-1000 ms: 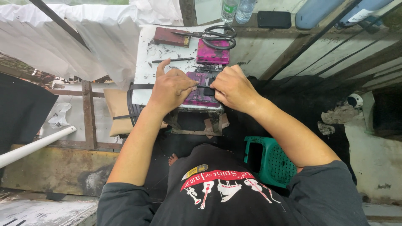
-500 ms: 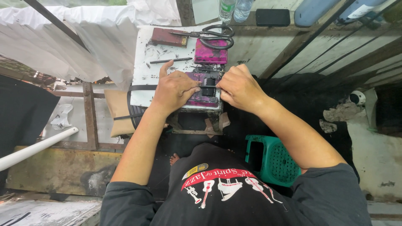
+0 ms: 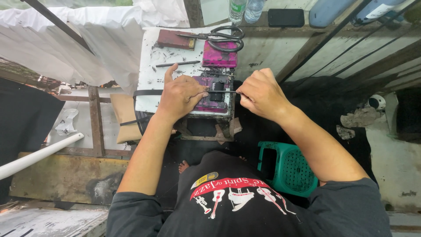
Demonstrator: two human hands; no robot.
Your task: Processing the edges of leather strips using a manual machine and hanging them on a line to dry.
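Landmark: purple clamp block (image 3: 212, 94) at the near edge of the white tabletop (image 3: 151, 83).
Behind the block: pink pad (image 3: 219, 58), black scissors (image 3: 226, 38), brown bar (image 3: 176, 39).
Below right of the block: green stool (image 3: 291, 166).
Left hand (image 3: 180, 95): rests on the block's left side, index finger raised, thumb tip at the thin dark strip (image 3: 228, 91).
Right hand (image 3: 262, 94): fingers curled, pinching the strip's right end just beside the block.

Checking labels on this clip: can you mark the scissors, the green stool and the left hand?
scissors (image 3: 226, 38), head view, on the black handle loops.
green stool (image 3: 291, 169), head view, on the perforated seat top.
left hand (image 3: 182, 96), head view, on the back of the hand resting on the magenta block.
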